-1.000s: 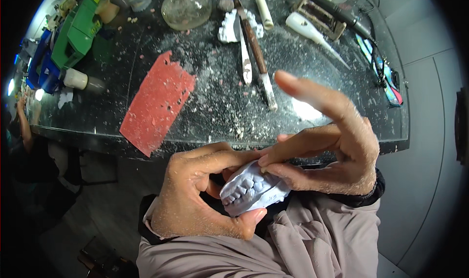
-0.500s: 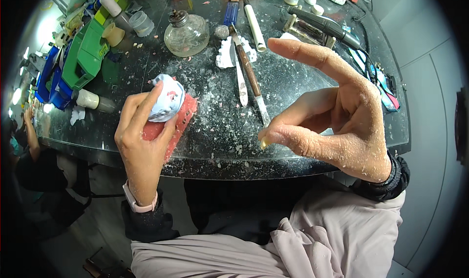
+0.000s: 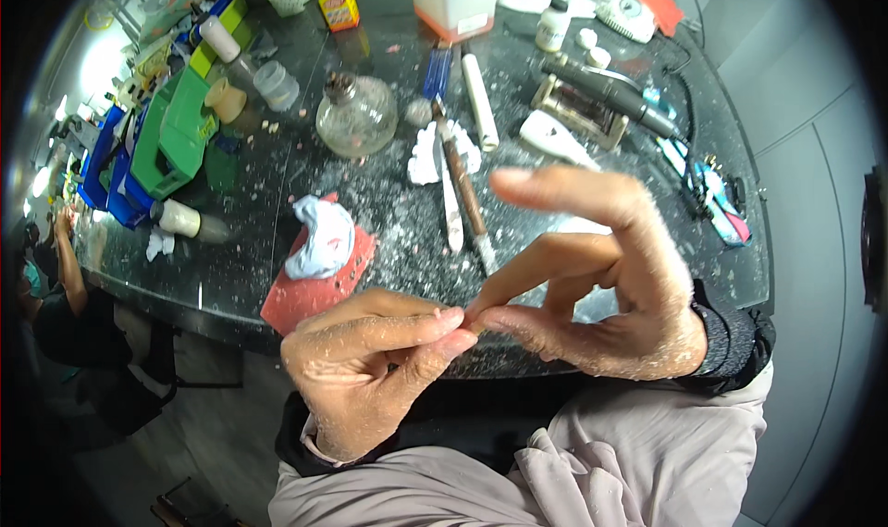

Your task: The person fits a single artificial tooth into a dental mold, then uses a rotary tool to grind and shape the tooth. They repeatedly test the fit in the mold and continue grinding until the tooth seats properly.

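In front of my body both hands meet over the table's near edge. My right hand (image 3: 615, 310) pinches a small yellowish, tooth-like piece (image 3: 475, 327) between thumb and a finger, its index finger raised apart. The thumb and fingertips of my left hand (image 3: 370, 360) close on the piece from the other side, hiding most of it. White dust covers both hands. Just beyond my left hand, a pale blue-white lump (image 3: 319, 240), perhaps a plaster cast, rests on a red wax-like sheet (image 3: 310, 300). A wooden-handled spatula (image 3: 461, 175) lies beyond the hands.
White crumbs litter the black table. A glass spirit burner (image 3: 358, 120), white cast (image 3: 425, 161), white tube (image 3: 479, 101) and dark handpiece (image 3: 610, 92) lie farther back. Green bins (image 3: 171, 143) stand left; a jug with pink liquid (image 3: 453, 4) stands at the back. Another person's arm (image 3: 67, 259) shows far left.
My left hand has let go of the pale blue-white lump, left on the red sheet, and come right to the small piece. My right hand has moved slightly left and down. The view has shifted.
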### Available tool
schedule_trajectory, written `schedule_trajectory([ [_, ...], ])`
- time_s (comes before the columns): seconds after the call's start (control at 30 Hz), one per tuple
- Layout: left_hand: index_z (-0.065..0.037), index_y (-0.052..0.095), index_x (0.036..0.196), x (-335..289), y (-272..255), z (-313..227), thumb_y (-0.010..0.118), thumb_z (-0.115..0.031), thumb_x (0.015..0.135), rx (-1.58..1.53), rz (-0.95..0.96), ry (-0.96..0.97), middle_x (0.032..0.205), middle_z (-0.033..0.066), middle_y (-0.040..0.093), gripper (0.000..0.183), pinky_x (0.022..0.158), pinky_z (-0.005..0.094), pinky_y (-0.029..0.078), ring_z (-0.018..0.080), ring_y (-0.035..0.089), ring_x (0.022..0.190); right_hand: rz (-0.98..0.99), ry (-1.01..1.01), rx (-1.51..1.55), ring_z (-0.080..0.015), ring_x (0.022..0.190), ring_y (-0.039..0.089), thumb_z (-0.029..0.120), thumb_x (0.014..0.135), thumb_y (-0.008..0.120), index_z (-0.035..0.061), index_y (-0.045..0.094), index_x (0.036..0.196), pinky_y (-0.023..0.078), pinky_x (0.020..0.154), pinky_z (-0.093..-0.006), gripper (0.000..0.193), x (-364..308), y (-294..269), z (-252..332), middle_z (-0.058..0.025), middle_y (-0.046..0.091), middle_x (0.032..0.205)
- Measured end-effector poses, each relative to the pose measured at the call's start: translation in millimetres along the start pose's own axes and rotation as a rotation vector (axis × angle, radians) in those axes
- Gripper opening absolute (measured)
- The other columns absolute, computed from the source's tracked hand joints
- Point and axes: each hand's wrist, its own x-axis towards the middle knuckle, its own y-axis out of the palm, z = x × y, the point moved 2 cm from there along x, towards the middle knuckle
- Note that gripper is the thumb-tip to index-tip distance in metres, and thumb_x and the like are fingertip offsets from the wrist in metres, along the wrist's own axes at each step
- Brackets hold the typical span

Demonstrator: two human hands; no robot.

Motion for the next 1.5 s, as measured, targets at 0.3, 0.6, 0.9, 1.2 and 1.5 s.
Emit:
schedule_trajectory([
  [0.3,0.002,0.068,0.087,12.1,32.2,20.9,0.075,0.008,0.074,-0.436,-0.127,-0.139,0.088,0.0159,0.069,0.016,0.064,0.0232,0.054,0.013,0.066,0.077,-0.073,0.075,0.181,-0.0164,0.086,0.067,-0.005,0.086,0.063,-0.0016,0.029,0.133,0.054,0.063,-0.023,0.058,-9.2,-5.0,-18.0,-0.0169,0.065,0.094],
  [0.6,0.002,0.067,0.093,19.0,46.0,21.9,0.074,0.01,0.073,-0.34,-0.157,0.09,0.091,0.0203,0.068,0.023,0.064,0.0249,0.056,0.016,0.067,0.076,-0.211,0.115,0.195,-0.0154,0.082,0.066,-0.008,0.08,0.068,-0.0055,0.042,0.122,0.051,0.054,-0.0192,0.049,-8.7,-8.0,-20.6,-0.0149,0.06,0.094],
  [0.9,0.004,0.058,0.11,16.1,25.7,25.9,0.062,0.005,0.082,-0.406,-0.039,0.166,0.102,0.0282,0.063,0.028,0.074,0.032,0.059,0.0265,0.066,0.092,-0.149,0.012,-1.139,-0.0278,0.094,0.056,0.01,0.081,0.064,0.0071,0.059,0.1,0.045,0.079,-0.0373,0.019,9.4,-82.2,-104.5,-0.0082,0.059,0.098],
  [1.2,-0.004,0.056,0.102,23.3,26.0,24.4,0.062,-0.007,0.089,-0.177,-0.061,0.451,0.097,0.0231,0.065,0.015,0.058,0.0283,0.061,0.0305,0.07,0.08,-0.192,0.146,-1.295,-0.0305,0.084,0.061,0.007,0.09,0.054,0.0088,0.05,0.125,0.05,0.071,-0.0401,0.036,15.6,-84.5,-114.9,-0.0134,0.06,0.1],
  [1.5,-0.006,0.055,0.101,23.6,8.6,29.2,0.076,-0.003,0.076,0.078,0.033,0.515,0.093,0.0186,0.065,0.033,0.058,0.034,0.062,0.0354,0.069,0.081,0.016,-0.2,-0.426,-0.0161,0.049,0.056,0.037,0.084,0.067,0.006,0.059,0.088,0.041,0.044,-0.0297,0.033,9.7,-30.5,-25.1,-0.0031,0.06,0.068],
])
